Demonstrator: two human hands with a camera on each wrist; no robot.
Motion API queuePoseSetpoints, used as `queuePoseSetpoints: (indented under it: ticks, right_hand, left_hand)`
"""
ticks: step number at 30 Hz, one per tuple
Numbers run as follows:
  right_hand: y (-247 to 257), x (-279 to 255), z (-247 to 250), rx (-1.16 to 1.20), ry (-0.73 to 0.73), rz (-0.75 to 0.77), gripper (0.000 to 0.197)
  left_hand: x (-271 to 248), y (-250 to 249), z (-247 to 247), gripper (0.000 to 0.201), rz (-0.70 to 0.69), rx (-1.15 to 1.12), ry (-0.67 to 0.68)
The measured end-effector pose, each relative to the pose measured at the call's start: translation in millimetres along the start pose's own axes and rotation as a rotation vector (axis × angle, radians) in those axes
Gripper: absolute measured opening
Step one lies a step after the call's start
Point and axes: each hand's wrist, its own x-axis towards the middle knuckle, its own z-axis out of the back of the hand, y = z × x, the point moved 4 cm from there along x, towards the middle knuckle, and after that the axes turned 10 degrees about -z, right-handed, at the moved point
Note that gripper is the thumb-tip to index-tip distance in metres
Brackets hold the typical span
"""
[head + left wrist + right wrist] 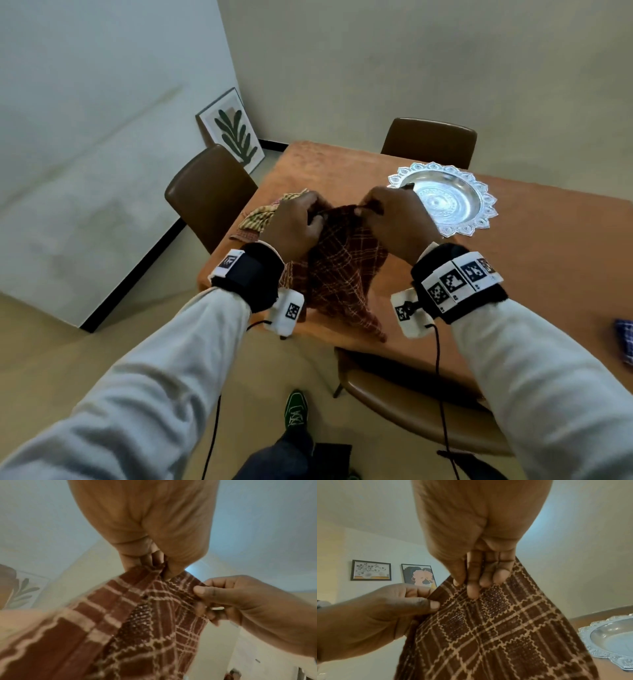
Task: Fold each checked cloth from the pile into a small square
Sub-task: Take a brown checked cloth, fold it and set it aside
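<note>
A brown checked cloth (342, 270) with pale lines hangs above the wooden table (534, 246), its lower corner trailing near the front edge. My left hand (298, 222) pinches its top edge on the left, and my right hand (394, 219) pinches the same edge a little to the right. In the left wrist view the left hand (159, 563) grips bunched cloth (145, 622) and the right hand (240, 599) pinches beside it. The right wrist view has the right hand (476, 577) pinching the cloth (496, 635), with the left hand (385, 615) alongside. A pile of yellow-green checked cloths (263, 216) lies behind my left hand.
An ornate silver platter (452, 198) stands on the table behind my right hand. A blue checked cloth (625, 339) lies at the right edge. Brown chairs stand at the left (209, 195), the far side (428, 140) and the near side (411, 411). A framed leaf print (233, 130) leans on the wall.
</note>
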Motion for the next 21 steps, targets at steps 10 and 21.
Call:
queuePoseSetpoints:
  ticks: [10,21]
  right_hand:
    - [-31,0,34,-0.416,-0.304,0.043,0.044]
    - [-26,62,120,-0.330,-0.396,0.069,0.015]
  left_hand:
    - [22,51,20,0.022,0.100,0.456,0.238]
    - [123,29,98,0.018,0.104,0.698,0.145]
